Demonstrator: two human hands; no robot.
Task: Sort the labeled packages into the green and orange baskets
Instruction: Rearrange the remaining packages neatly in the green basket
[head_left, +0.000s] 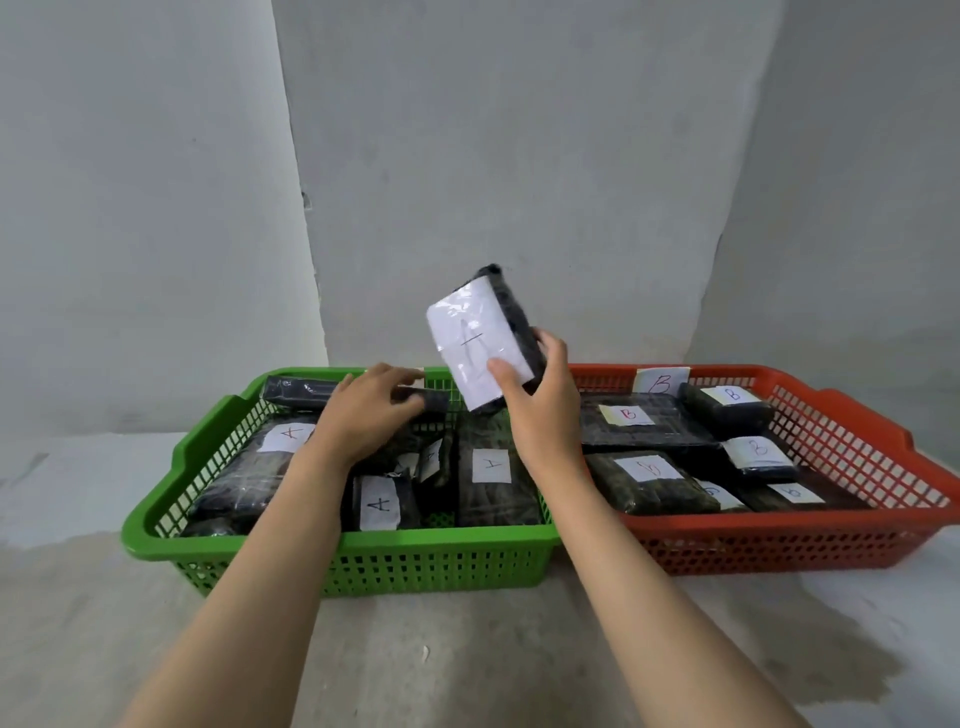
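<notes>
Pale grey, mottled concrete tabletop (467, 649) spans the foreground, with darker damp-looking patches (810, 670) at right. Behind it stands a rough grey plastered wall (519, 156), marked by a vertical crack line (306, 218) left of centre.

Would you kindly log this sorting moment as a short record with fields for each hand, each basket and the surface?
right hand: grips a black package raised above the baskets; its white label seems to read A
left hand: fingers on a dark package at the green basket's back
green basket: on the left; packages with visible labels read A
orange basket: on the right, beside the green one; packages labelled B, plus a B tag on its far rim
surface: pale, mottled
</notes>
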